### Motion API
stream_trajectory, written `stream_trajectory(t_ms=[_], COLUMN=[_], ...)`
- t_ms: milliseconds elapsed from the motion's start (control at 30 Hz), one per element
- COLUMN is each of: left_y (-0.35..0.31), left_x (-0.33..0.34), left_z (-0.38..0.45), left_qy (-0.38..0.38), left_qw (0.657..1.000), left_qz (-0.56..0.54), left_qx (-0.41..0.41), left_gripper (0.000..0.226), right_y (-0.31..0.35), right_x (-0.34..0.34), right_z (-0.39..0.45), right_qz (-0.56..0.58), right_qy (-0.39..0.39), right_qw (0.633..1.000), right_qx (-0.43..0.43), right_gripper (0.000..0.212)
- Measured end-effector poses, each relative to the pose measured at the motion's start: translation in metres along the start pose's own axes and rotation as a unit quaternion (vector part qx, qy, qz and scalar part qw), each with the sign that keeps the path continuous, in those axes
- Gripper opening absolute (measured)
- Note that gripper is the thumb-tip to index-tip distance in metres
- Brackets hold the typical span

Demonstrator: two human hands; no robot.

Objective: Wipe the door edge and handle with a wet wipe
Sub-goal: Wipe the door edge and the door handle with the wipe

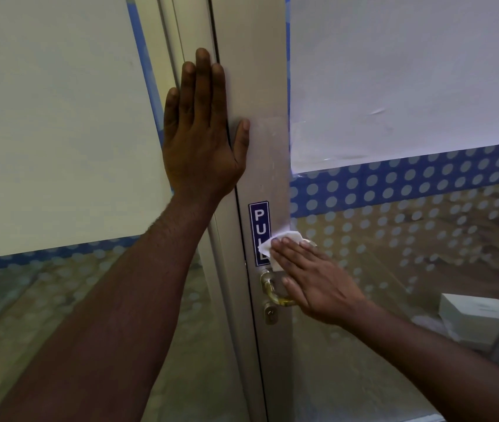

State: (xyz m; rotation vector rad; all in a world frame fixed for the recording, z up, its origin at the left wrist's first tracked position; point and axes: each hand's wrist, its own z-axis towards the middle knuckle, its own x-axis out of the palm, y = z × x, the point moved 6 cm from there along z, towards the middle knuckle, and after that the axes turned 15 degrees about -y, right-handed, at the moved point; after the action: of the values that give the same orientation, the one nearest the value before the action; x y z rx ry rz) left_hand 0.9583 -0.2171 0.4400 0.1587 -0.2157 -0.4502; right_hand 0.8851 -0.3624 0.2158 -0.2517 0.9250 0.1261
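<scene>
The door's pale metal edge [268,102] runs top to bottom through the middle of the view. My left hand [201,129] lies flat and open across the seam between door and frame, fingers pointing up. A white wet wipe [275,242] is pressed against the metal by my right hand [312,278], over the lower part of a blue PULL sticker [258,219]. Just below the wipe sits the brass handle [274,292], its right end hidden under my right palm. A brass lock cylinder [271,313] is under the handle.
Frosted glass panels with a blue dotted band flank the door edge on the left [59,117] and right [409,80]. A white box [473,315] shows through the lower right glass. The frame post [190,32] stands left of the seam.
</scene>
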Motion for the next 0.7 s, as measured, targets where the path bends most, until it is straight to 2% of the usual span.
stream_trajectory(t_ms=[67, 200, 400, 467, 533, 600, 700], left_y=[0.0, 0.0, 0.0, -0.001, -0.001, 0.0, 0.0], left_x=[-0.001, 0.001, -0.001, -0.003, -0.003, -0.002, -0.001], left_z=[0.0, -0.001, 0.0, 0.0, 0.0, 0.0, -0.002], left_qy=[0.002, 0.001, 0.012, 0.016, 0.016, 0.012, 0.005], left_qw=[1.0, 1.0, 1.0, 1.0, 1.0, 1.0, 1.0], left_qz=[0.001, 0.003, -0.004, -0.007, -0.006, -0.002, -0.003], left_qx=[-0.003, 0.0, -0.005, -0.006, -0.004, -0.004, -0.003], left_gripper=[0.068, 0.069, 0.07, 0.07, 0.071, 0.071, 0.072], right_y=[-0.016, -0.036, -0.024, -0.03, -0.036, -0.041, -0.043], right_x=[-0.01, -0.049, -0.019, -0.025, -0.041, -0.054, -0.051], right_z=[0.007, 0.043, 0.004, 0.008, 0.029, 0.053, 0.057], right_qz=[-0.011, -0.02, -0.003, -0.018, -0.039, -0.062, -0.09], right_qy=[-0.001, -0.108, -0.039, -0.048, -0.09, -0.114, -0.086], right_qw=[1.0, 0.994, 0.998, 0.996, 0.991, 0.986, 0.98], right_qx=[-0.021, 0.002, -0.044, -0.072, -0.086, -0.107, -0.156], right_gripper=[0.06, 0.057, 0.052, 0.051, 0.051, 0.058, 0.078])
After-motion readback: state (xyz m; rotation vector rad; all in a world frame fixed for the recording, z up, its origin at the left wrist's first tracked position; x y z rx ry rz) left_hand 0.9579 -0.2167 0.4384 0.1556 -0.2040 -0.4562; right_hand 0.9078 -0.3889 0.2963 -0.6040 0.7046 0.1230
